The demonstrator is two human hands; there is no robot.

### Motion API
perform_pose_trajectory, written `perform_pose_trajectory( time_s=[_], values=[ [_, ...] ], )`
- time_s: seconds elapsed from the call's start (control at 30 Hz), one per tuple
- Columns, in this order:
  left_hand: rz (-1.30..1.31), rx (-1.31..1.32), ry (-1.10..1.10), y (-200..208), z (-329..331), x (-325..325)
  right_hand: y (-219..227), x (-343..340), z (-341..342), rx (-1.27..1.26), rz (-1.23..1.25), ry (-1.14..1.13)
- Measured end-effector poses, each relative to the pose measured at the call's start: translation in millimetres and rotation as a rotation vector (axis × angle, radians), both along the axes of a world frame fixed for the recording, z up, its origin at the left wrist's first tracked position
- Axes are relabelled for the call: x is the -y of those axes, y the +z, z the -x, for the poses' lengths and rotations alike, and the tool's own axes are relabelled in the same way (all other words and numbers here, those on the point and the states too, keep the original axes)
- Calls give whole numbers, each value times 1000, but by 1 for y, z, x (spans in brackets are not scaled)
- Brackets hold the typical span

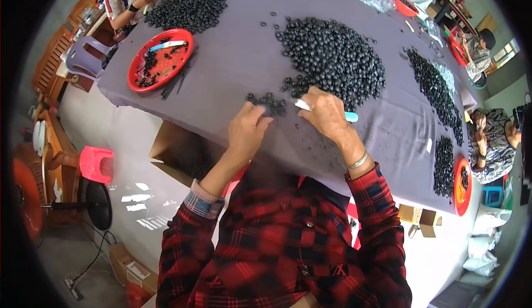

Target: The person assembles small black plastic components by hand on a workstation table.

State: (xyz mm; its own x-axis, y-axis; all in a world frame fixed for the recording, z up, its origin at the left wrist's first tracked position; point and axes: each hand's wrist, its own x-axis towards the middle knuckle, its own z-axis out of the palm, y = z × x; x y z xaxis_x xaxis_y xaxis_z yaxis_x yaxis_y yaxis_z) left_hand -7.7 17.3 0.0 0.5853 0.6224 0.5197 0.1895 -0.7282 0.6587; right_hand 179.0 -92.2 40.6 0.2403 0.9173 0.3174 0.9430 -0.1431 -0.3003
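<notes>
My right hand point(326, 114) is closed around a small knife whose light-blue handle point(351, 117) sticks out beside the palm. Its short white blade point(302, 104) points left, toward my other hand. My left hand point(249, 128) is closed in a pinch, thumb and forefinger together; a black bead-like piece seems to sit at the tips, but it is blurred. Just beyond those fingertips lies a small cluster of black round pieces point(271, 102). A large heap of the same shiny black pieces point(332, 56) spreads on the grey cloth-covered table point(238, 47) past my right hand.
A red basket point(188, 45) with black scraps and a blue-handled knife point(166, 46) stands left. More black heaps lie at the far left point(191, 9) and right point(435, 92). Other people sit around the table. An open cardboard box point(174, 147) sits under the near edge.
</notes>
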Motion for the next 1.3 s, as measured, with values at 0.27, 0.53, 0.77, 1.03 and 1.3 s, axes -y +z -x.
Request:
perform_pose_trajectory(
  time_s=[0.27, 0.53, 0.77, 1.03, 1.3],
  values=[
    [36, -17, 0, 11, 1, 11, 3, 1, -6, 18, -66, 90],
    [767, 176, -385, 19, -12, 35, 32, 47, 33, -578, -309, 129],
    [1476, 231, -746, 21, -23, 74, 24, 89, 38, -802, -311, 113],
    [1621, 255, -823, 24, -20, 83, 19, 99, 51, -800, -374, 48],
    [1595, 254, -793, 23, -18, 76, 24, 97, 44, -698, -299, 100]
  ],
)
